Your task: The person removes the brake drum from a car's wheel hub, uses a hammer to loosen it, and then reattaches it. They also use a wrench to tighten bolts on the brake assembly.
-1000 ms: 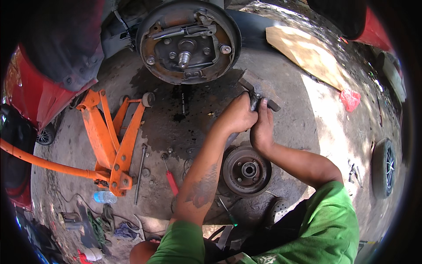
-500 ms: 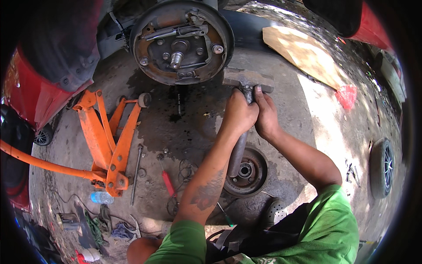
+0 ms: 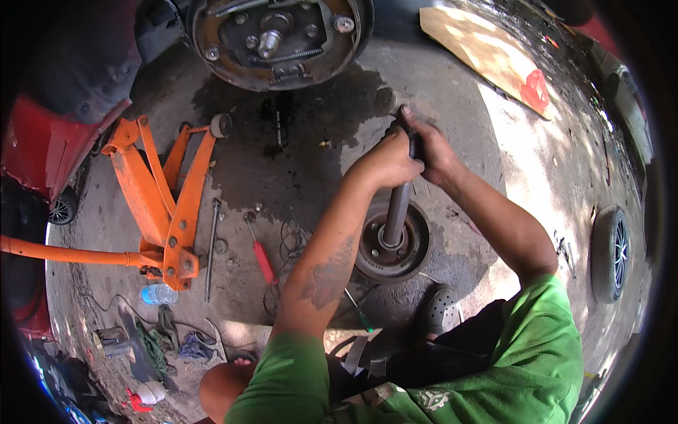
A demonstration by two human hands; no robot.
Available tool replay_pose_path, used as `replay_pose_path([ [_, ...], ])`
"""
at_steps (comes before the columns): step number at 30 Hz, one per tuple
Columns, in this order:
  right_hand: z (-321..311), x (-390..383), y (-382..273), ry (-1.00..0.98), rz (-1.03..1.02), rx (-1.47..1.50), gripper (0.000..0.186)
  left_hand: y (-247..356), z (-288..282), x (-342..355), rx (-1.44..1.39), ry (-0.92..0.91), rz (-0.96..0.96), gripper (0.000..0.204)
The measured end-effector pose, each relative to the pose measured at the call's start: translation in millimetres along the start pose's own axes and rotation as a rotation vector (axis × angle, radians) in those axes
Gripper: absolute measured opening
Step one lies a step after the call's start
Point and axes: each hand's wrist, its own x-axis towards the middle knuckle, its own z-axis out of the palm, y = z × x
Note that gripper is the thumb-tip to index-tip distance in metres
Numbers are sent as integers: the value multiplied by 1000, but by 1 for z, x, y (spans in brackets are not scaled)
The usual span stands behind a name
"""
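Note:
A sledgehammer (image 3: pixel 400 203) hangs head up in front of me, its thick handle pointing down. Both hands hold it near the head, which shows only in part at the far end. My left hand (image 3: pixel 390 160) is closed round the upper handle. On the other side, my right hand (image 3: pixel 439 154) is wrapped against it with the thumb stretched along the tool. The handle's lower end overlaps the centre of a brake drum (image 3: pixel 421 263) lying on the ground; I cannot tell whether they touch. Farther off, a wheel's brake assembly (image 3: pixel 282 80) with shoes, springs and hub spindle is exposed.
An orange floor jack (image 3: pixel 150 191) stands at left. Near it lie a long metal bar (image 3: pixel 212 251), a red-handled tool (image 3: pixel 265 263), a green-handled screwdriver (image 3: pixel 359 311) and a water bottle (image 3: pixel 159 294). A brown board (image 3: pixel 487 53) lies far right; a wheel (image 3: pixel 610 254) stands at right.
The hammer has turned so its head no longer shows broadside, and its handle stands more upright. My view has shifted down, so the brake assembly sits higher, partly cut off.

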Motion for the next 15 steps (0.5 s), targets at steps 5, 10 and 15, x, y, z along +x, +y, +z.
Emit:
replay_pose_path([
  [5,-80,12,14,160,194,-601,21,-41,37,-38,117,-259,-69,59],
  [10,-189,3,26,179,338,-663,19,-63,105,-135,655,-414,-107,64],
  [15,-270,-28,47,343,743,-795,30,-101,156,-199,654,-172,30,41],
])
